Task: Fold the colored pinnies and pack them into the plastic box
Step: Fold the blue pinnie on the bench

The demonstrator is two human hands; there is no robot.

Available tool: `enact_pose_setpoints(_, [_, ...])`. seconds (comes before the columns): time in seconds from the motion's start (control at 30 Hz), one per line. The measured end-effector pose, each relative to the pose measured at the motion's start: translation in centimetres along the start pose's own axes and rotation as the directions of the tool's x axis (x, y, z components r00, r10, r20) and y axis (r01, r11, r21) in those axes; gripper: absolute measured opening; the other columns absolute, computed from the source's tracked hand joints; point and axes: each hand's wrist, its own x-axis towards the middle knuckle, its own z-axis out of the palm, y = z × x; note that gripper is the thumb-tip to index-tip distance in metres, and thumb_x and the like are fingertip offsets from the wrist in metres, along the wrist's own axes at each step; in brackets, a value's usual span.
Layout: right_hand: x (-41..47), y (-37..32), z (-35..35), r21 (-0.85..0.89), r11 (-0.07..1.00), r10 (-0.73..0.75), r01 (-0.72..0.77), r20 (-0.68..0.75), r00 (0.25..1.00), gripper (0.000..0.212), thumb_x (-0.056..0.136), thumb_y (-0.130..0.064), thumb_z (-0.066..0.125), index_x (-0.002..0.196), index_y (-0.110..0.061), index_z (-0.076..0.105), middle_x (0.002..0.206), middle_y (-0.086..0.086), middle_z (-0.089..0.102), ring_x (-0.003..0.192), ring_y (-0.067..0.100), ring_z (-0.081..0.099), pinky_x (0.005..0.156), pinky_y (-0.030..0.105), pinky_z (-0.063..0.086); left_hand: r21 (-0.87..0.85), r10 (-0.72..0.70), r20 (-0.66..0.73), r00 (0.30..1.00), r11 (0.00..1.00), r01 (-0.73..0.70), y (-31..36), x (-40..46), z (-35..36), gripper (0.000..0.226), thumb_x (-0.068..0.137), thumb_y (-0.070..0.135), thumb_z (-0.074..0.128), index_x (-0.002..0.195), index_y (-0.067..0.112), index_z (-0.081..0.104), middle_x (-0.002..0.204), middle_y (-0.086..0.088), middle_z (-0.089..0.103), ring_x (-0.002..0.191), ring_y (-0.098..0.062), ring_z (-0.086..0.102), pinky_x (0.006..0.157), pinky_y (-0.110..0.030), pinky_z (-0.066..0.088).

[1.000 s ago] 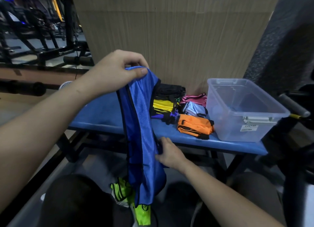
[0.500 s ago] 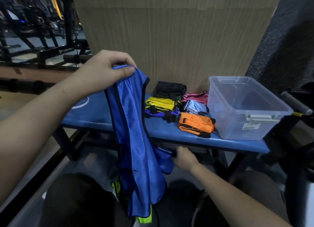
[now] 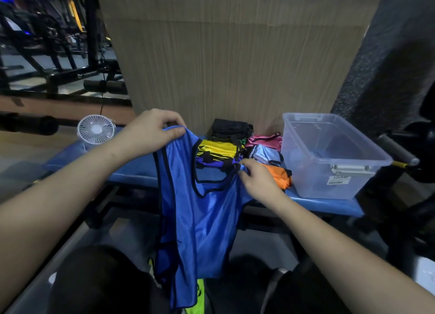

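A blue pinny [image 3: 200, 219] with black trim hangs spread out in front of me, over the near edge of the blue bench [image 3: 329, 204]. My left hand [image 3: 150, 132] pinches its left shoulder strap at the top. My right hand [image 3: 256, 179] pinches the right shoulder strap, a little lower. Folded pinnies lie on the bench behind: black [image 3: 230, 127], yellow [image 3: 217, 147], purple [image 3: 211, 164], pink [image 3: 266, 140], light blue [image 3: 266, 154] and orange [image 3: 280, 174]. The clear plastic box [image 3: 329, 153] stands at the bench's right end with nothing visible inside.
A small white fan [image 3: 96, 129] stands at the bench's left end. A wooden panel [image 3: 235, 66] rises behind the bench. Black gym frames fill the left background, and a padded bar [image 3: 397, 150] sticks out right of the box. A neon green pinny [image 3: 199, 299] lies by my knees.
My right hand rose from the pinny's lower part to its right shoulder strap, spreading the pinny open. My left hand came lower, and the fan came into view.
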Motion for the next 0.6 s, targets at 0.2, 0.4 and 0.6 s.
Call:
enact_pose_setpoints(0.2, [1.3, -1.9, -3.4, -0.096, 0.993, -0.071, 0.066, -0.05, 0.996, 0.021, 0.099, -0.012, 0.051, 0.105, -0.021, 0.068, 0.099, 0.008, 0.068, 0.094, 0.029, 0.061, 0.08, 0.044, 0.05, 0.027, 0.002, -0.044, 0.999, 1.0, -0.001, 0.2, -0.1, 1.6, 0.01, 0.093, 0.018, 0.064, 0.088, 0.026, 0.067, 0.079, 0.006, 0.066, 0.073, -0.004, 0.059, 0.071, -0.024, 0.045])
enact_pose_setpoints(0.4, [2.4, -3.5, -6.4, -0.158, 0.987, -0.015, 0.005, -0.062, 0.998, 0.006, 0.096, -0.024, 0.064, 0.101, -0.021, 0.063, 0.1, 0.006, 0.069, 0.095, 0.024, 0.058, 0.078, 0.04, 0.049, 0.032, -0.005, 0.055, 0.998, 0.999, 0.003, -0.1, -0.2, 2.9, 0.023, 0.093, 0.009, 0.062, 0.095, 0.029, 0.052, 0.084, 0.002, 0.064, 0.071, -0.009, 0.056, 0.066, -0.017, 0.04])
enact_pose_setpoints(0.6, [2.8, -3.8, -8.6, -0.341, 0.939, 0.035, -0.038, -0.015, 0.999, 0.026, 0.082, -0.028, 0.076, 0.09, -0.025, 0.051, 0.092, 0.004, 0.064, 0.094, 0.031, 0.061, 0.076, 0.042, 0.052, 0.165, 0.001, 0.177, 0.984, 0.986, -0.03, -1.0, -0.5, 2.5, 0.033, 0.091, 0.0, 0.05, 0.078, 0.03, 0.046, 0.071, -0.002, 0.058, 0.069, -0.027, 0.054, 0.067, -0.043, 0.047])
